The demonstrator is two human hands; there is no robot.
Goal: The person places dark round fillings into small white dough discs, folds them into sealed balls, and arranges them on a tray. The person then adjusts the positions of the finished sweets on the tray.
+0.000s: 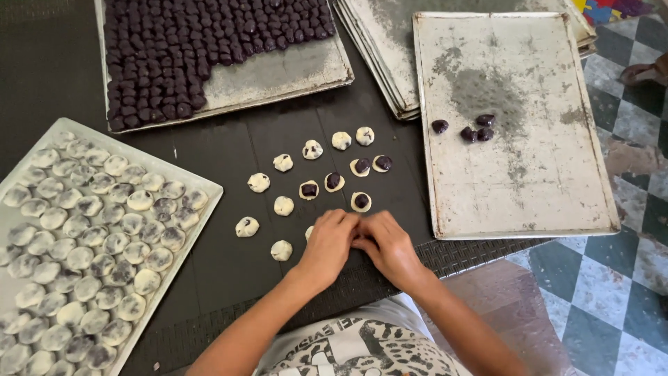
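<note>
Two hands meet over dough rounds on a dark desk.

The left hand (pixel 329 240) and right hand (pixel 385 244) touch fingertips, curled together; what they pinch is hidden. Just beyond them lie dough rounds (pixel 309 189), some topped with dark filling. Farther left sits a tray of filled pieces (pixel 209 189); beyond the right hand, a worn metal tray (pixel 557 174) carries four dark balls (pixel 470 129).

hands: left hand (pixel 329 240) and right hand (pixel 387 245) are pressing together fingertip to fingertip, pinching something small I can't make out
in front of them: dough rounds (pixel 283 205) are sitting loose on the dark tabletop (pixel 216 157), a few showing dark filling
left: white tray (pixel 206 186) is holding rows of sealed pieces
top: metal tray (pixel 292 73) is carrying dark balls (pixel 174 42)
right: worn baking sheet (pixel 543 188) is holding four dark balls
</note>
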